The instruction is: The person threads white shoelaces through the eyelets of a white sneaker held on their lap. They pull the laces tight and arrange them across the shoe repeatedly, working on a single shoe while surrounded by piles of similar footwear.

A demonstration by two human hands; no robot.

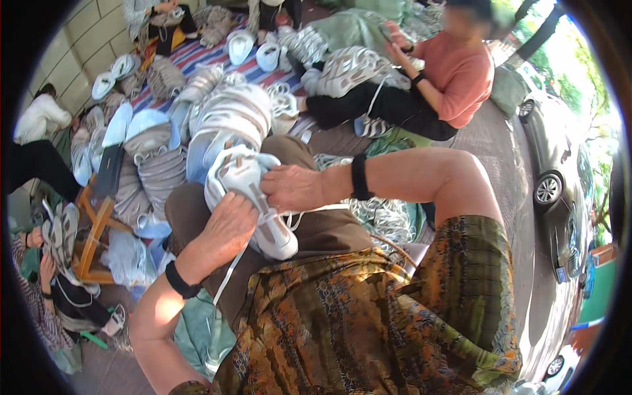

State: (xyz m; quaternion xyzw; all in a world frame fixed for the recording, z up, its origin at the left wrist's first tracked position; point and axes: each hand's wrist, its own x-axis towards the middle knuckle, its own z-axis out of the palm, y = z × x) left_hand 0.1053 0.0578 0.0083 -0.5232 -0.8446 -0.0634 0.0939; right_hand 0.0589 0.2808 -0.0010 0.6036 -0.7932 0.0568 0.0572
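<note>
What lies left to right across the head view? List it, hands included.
Wooden frame, black left wristband, left hand, right hand, black right wristband, co-worker's pink top, dark car.

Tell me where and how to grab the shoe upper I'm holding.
Probably take the shoe upper by its rounded end, coming from your right: it juts free toward the patterned shirt, while your left hand and right hand hold its middle.

The left hand (228,225) and right hand (293,187) hide part of the shoe (247,172), a seated person (461,82) toward two o'clock has a blurred face (466,25), and the view's edge cuts off another person (280,9) at twelve, a black trouser leg (43,174) at nine and a striped sleeve (45,316) at eight.
</note>
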